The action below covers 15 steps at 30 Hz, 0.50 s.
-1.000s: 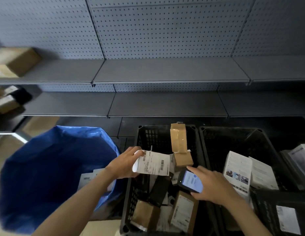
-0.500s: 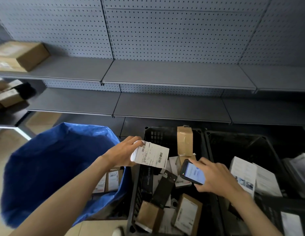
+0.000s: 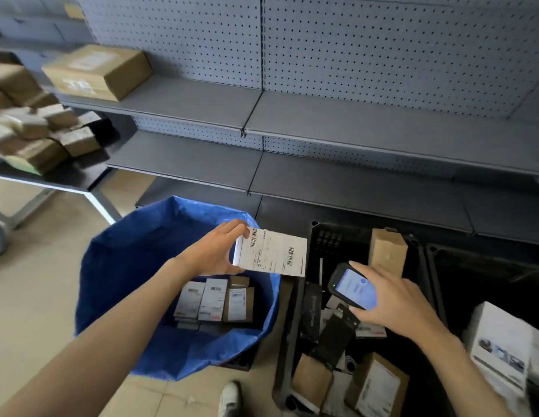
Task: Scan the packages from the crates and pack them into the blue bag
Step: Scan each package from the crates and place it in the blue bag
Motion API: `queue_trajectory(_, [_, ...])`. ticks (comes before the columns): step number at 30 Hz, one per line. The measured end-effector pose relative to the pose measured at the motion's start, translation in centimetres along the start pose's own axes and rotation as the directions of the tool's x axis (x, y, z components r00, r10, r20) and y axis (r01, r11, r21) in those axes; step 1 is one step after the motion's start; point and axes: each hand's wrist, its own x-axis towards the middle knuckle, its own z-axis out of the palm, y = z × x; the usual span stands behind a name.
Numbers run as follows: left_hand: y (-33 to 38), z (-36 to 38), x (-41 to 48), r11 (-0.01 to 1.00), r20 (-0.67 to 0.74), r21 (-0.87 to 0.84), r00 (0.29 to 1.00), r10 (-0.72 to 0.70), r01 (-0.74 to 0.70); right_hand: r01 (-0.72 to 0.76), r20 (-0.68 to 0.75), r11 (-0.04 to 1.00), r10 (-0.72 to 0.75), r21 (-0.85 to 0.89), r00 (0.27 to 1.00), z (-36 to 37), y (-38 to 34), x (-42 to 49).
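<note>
Grey pegboard shelving [image 3: 322, 121] behind. Blue bag [image 3: 135, 275] on floor, labelled packages at its bottom. Left hand [image 3: 211, 251] grips white package [image 3: 271, 252] over bag's right rim. Right hand [image 3: 391, 299] holds scanner [image 3: 351, 285] above black crate [image 3: 292, 326].

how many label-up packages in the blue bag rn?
3, side by side at the bottom of the blue bag: left package, middle package, right package. Edges beneath them suggest more hidden underneath. The held package in the left hand is not counted.
</note>
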Motion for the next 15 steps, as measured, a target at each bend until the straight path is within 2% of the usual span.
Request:
queue_trajectory(7, [-7.2,-1.5,-7.5,0.973,-0.057,-0.128,0.978,-0.199,0.191,0.079,0.023,0.997,-0.079,-0.016,0.997,1.0,-8.8,4.8])
queue_trajectory(15, [-15.1,2.2,-13.5,0.858,-0.082,-0.318,0.89,-0.449,0.403,0.111,0.086,0.994,-0.111,0.009,0.99,4.8,-17.9,9.7])
